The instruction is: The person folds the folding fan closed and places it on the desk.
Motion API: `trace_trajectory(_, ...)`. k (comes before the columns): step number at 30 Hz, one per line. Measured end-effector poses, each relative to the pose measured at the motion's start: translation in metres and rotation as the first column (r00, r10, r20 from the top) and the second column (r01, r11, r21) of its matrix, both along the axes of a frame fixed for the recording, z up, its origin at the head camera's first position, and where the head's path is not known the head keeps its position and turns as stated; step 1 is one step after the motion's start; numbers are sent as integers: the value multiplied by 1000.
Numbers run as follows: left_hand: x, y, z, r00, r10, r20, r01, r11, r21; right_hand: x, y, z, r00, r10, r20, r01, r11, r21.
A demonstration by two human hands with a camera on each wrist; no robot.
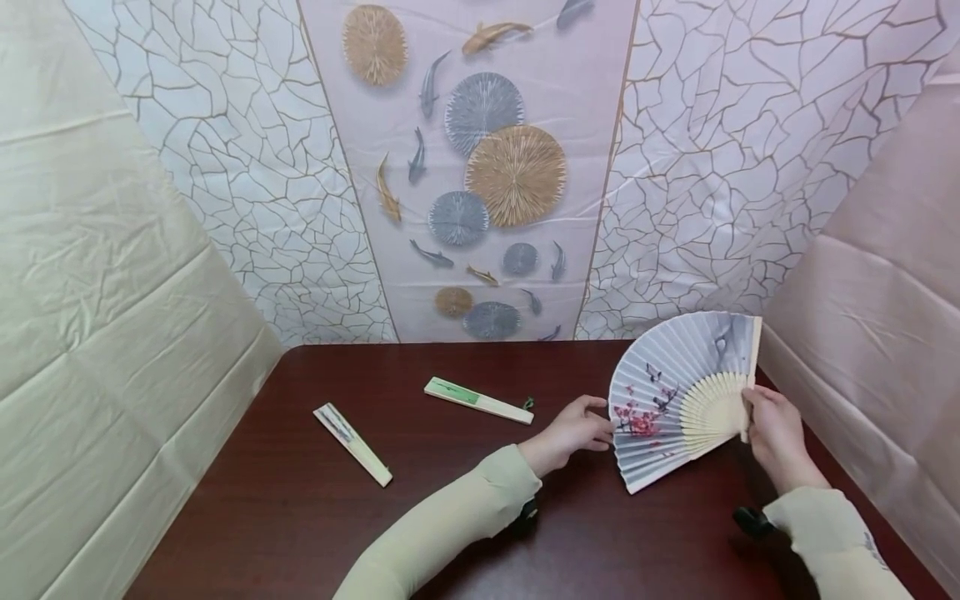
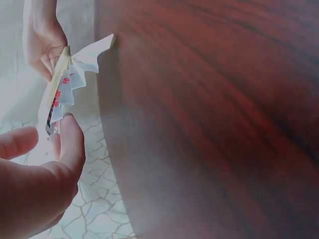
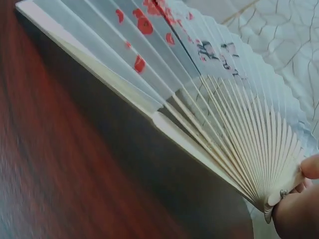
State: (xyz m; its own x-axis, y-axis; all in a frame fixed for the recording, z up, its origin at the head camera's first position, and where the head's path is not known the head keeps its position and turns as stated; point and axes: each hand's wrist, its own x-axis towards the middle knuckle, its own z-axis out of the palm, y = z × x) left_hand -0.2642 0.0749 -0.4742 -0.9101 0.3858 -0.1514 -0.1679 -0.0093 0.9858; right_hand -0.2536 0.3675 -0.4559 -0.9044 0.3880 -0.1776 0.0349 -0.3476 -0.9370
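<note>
A folding fan (image 1: 660,392), spread wide, shows grey-white pleats with red blossoms and pale wooden ribs. My right hand (image 1: 776,433) grips it near the pivot, by the outer guard stick; in the right wrist view the thumb and fingers pinch the rib ends (image 3: 279,194). At the fan's left edge is my left hand (image 1: 573,433), thumb and fingers apart and loosely bent, fingertips right at the pleats. The left wrist view has that hand (image 2: 45,174) close below the fan (image 2: 75,74), seen nearly edge-on.
Two folded fans lie on the dark red-brown table (image 1: 300,533): a green-patterned one (image 1: 480,400) with a green tassel at the centre, and a grey-patterned one (image 1: 352,444) on the left. Patterned cloth (image 1: 247,208) hangs behind the table, with plain cloth at both sides.
</note>
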Motion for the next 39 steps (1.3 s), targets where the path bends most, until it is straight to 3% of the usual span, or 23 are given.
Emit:
trace_trajectory(4, -3, -3, 5, 1000, 11, -6, -11, 1000, 13, 1, -10, 12, 1000, -19, -23, 16, 994, -108)
trace_trajectory(8, -8, -7, 7, 1000, 9, -24, -8, 1000, 19, 1, -22, 22, 998, -20, -54, 12, 989, -147)
trace_trajectory(13, -14, -17, 12, 999, -4, -37, 8, 995, 101, 2, -35, 33, 986, -8, -169, -39, 961, -273)
trace_trajectory(16, -19, -26, 17, 999, 11, -33, -5, 986, 167, -1, -48, 40, 984, -26, -178, -36, 941, -337)
trace_trajectory(22, -26, -44, 29, 996, 91, 18, -92, 944, 317, -12, -77, 53, 980, -74, -183, -9, 909, -418)
trace_trajectory(28, -30, -66, 40, 988, 148, 50, -156, 902, 402, -21, -106, 63, 969, -107, -221, -8, 885, -465)
trace_trajectory(36, -28, -94, 59, 965, 261, 17, -238, 848, 474, -27, -143, 79, 942, -94, -321, -73, 878, -474)
trace_trajectory(39, -24, -102, 62, 950, 312, -12, -270, 840, 470, -26, -155, 82, 934, -94, -345, -92, 870, -485)
